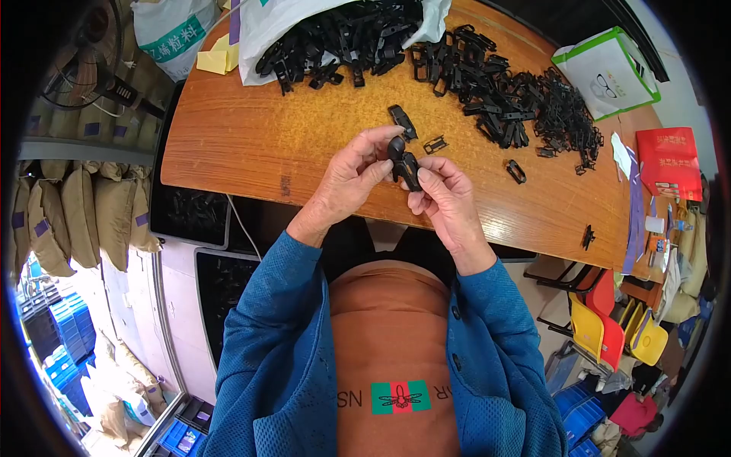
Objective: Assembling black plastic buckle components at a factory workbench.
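Black plastic clip point(404, 161) in both hands, white bag point(266, 23) w/ clips point(343, 38)

A small black plastic clip piece point(404, 161), glossy and elongated, sits just above the middle of the frame. It is made of two parts meeting at an angle: a rounded upper end toward the top of the frame and a longer lower end slanting down to the right. It is held off the wooden tabletop, pinched at its upper end by the fingertips of the left hand point(352, 179) and at its lower end by the thumb and fingers of the right hand point(445, 199). Fingers cover parts of its edges, so its finer shape cannot be told.
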A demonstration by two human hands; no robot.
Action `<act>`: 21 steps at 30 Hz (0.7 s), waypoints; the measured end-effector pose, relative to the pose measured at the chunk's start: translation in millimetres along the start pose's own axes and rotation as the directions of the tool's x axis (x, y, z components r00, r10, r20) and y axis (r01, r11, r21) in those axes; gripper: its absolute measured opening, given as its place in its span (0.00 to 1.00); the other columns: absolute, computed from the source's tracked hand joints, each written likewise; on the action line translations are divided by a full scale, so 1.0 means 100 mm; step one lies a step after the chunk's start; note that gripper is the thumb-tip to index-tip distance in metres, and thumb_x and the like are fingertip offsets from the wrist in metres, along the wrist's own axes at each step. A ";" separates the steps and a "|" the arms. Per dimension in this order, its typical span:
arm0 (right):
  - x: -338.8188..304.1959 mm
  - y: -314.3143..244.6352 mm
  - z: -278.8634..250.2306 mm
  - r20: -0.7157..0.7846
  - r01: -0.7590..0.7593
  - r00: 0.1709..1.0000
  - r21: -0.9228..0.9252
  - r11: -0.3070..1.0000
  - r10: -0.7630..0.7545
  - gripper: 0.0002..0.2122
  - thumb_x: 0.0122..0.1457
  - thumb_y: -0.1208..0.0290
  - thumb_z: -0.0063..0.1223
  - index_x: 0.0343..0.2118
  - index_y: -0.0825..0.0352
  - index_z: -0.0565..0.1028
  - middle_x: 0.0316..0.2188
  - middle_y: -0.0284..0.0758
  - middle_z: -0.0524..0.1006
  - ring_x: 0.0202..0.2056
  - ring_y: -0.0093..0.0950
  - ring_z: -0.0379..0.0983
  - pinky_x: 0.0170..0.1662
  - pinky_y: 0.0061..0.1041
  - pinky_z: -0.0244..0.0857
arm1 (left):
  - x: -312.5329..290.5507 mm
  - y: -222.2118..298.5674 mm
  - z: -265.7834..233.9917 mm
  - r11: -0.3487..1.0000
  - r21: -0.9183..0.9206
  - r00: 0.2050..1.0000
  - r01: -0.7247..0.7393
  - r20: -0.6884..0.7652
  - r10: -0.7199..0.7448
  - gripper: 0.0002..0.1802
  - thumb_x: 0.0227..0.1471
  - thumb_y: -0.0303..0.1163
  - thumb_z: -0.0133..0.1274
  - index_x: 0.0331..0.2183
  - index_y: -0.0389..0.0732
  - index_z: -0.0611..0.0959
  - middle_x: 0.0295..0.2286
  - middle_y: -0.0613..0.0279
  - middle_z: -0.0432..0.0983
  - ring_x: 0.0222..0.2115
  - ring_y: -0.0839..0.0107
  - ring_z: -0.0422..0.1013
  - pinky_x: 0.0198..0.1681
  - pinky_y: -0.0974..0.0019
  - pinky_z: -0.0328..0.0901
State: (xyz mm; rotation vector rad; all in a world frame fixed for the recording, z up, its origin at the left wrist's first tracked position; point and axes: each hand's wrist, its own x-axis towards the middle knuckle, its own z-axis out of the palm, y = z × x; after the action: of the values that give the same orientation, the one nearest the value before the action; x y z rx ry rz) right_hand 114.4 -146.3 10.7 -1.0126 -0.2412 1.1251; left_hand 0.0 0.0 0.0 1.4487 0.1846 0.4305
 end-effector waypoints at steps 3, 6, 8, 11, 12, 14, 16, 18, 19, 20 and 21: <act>-0.01 0.02 0.00 -0.022 0.011 1.000 -0.044 0.999 -0.012 0.07 0.60 0.74 0.51 0.40 0.68 0.72 0.29 0.36 0.77 0.22 0.20 0.73 0.24 0.16 0.69 | -0.03 -0.01 0.06 0.999 -0.040 1.000 0.018 0.009 -0.018 0.26 0.54 0.15 0.44 0.54 0.45 0.68 0.37 0.67 0.71 0.38 0.76 0.71 0.41 0.74 0.67; -0.03 -0.01 -0.08 -0.062 0.007 0.998 -0.091 0.996 -0.013 0.07 0.60 0.74 0.51 0.39 0.69 0.72 0.28 0.35 0.77 0.22 0.19 0.73 0.24 0.15 0.68 | -0.07 0.00 0.15 0.999 0.050 1.000 -0.009 -0.024 0.010 0.23 0.55 0.17 0.46 0.52 0.40 0.68 0.37 0.63 0.71 0.37 0.76 0.70 0.41 0.71 0.67; -0.08 0.00 -0.18 -0.060 0.025 0.997 -0.335 0.942 -0.048 0.05 0.59 0.76 0.51 0.38 0.69 0.72 0.26 0.33 0.76 0.22 0.18 0.72 0.24 0.15 0.67 | -0.11 0.03 0.21 0.973 0.232 1.000 0.007 -0.026 -0.001 0.18 0.54 0.17 0.46 0.47 0.39 0.70 0.36 0.62 0.72 0.37 0.74 0.71 0.41 0.68 0.68; -0.19 0.07 -0.21 -0.011 0.103 0.989 -0.664 0.741 -0.148 0.04 0.59 0.78 0.50 0.36 0.69 0.72 0.24 0.30 0.74 0.21 0.17 0.71 0.25 0.15 0.66 | -0.13 0.06 0.27 0.910 0.392 0.987 0.132 0.032 -0.157 0.13 0.54 0.21 0.49 0.43 0.37 0.70 0.38 0.58 0.74 0.39 0.69 0.72 0.41 0.66 0.68; -0.24 0.07 -0.20 0.026 0.126 0.988 -0.714 0.688 -0.154 0.03 0.59 0.80 0.49 0.36 0.69 0.72 0.25 0.29 0.73 0.23 0.17 0.71 0.25 0.15 0.65 | -0.12 0.05 0.28 0.839 0.512 0.965 0.184 0.068 -0.253 0.13 0.54 0.23 0.50 0.42 0.37 0.70 0.39 0.56 0.74 0.40 0.67 0.72 0.41 0.65 0.69; -0.28 0.10 -0.19 0.065 0.201 0.972 -0.732 0.651 -0.226 0.04 0.59 0.80 0.48 0.37 0.70 0.72 0.26 0.29 0.72 0.23 0.17 0.71 0.25 0.15 0.65 | -0.12 -0.11 0.32 0.856 0.492 0.972 0.159 0.075 -0.224 0.16 0.53 0.25 0.53 0.44 0.37 0.70 0.38 0.55 0.74 0.40 0.66 0.72 0.40 0.64 0.69; -0.29 0.09 -0.21 0.100 0.271 0.949 -0.746 0.608 -0.300 0.05 0.59 0.81 0.48 0.37 0.70 0.72 0.28 0.29 0.71 0.24 0.17 0.71 0.25 0.15 0.66 | -0.09 -0.13 0.36 0.949 0.241 0.974 0.202 0.050 -0.220 0.19 0.52 0.26 0.54 0.46 0.37 0.69 0.35 0.57 0.74 0.39 0.69 0.72 0.39 0.66 0.68; -0.31 0.04 -0.26 0.074 0.257 0.963 -0.538 0.803 -0.258 0.06 0.59 0.82 0.47 0.38 0.70 0.72 0.30 0.29 0.69 0.23 0.17 0.69 0.25 0.15 0.65 | -0.08 -0.14 0.42 0.957 0.167 0.968 0.237 0.039 -0.247 0.21 0.51 0.26 0.55 0.47 0.38 0.69 0.34 0.59 0.74 0.37 0.71 0.71 0.39 0.68 0.68; -0.31 0.04 -0.30 0.066 0.255 0.963 -0.538 0.803 -0.261 0.06 0.59 0.82 0.47 0.38 0.70 0.72 0.30 0.29 0.69 0.23 0.17 0.69 0.25 0.15 0.65 | -0.09 -0.14 0.45 0.959 0.091 0.962 0.269 0.025 -0.272 0.22 0.51 0.25 0.55 0.48 0.38 0.69 0.33 0.61 0.73 0.36 0.73 0.71 0.38 0.69 0.67; -0.30 0.03 -0.35 0.029 0.198 0.978 -0.450 0.871 -0.207 0.06 0.58 0.81 0.49 0.39 0.69 0.72 0.30 0.29 0.69 0.22 0.17 0.69 0.24 0.14 0.65 | -0.08 -0.16 0.48 0.959 0.089 0.961 0.269 0.037 -0.273 0.22 0.51 0.25 0.55 0.48 0.38 0.69 0.33 0.61 0.73 0.36 0.73 0.71 0.38 0.69 0.67; -0.29 0.00 -0.39 -0.004 0.139 0.989 -0.355 0.924 -0.150 0.07 0.58 0.80 0.50 0.39 0.68 0.72 0.30 0.28 0.69 0.21 0.17 0.68 0.23 0.14 0.64 | -0.07 -0.17 0.51 0.961 0.054 0.962 0.272 0.022 -0.273 0.23 0.51 0.25 0.56 0.48 0.38 0.68 0.33 0.62 0.72 0.34 0.74 0.70 0.38 0.71 0.67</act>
State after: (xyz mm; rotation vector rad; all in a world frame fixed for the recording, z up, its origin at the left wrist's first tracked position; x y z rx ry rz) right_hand 125.0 -192.2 -2.3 -1.3074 -0.5002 0.9477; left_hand 15.5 -50.8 -11.4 1.4530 0.3689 0.1804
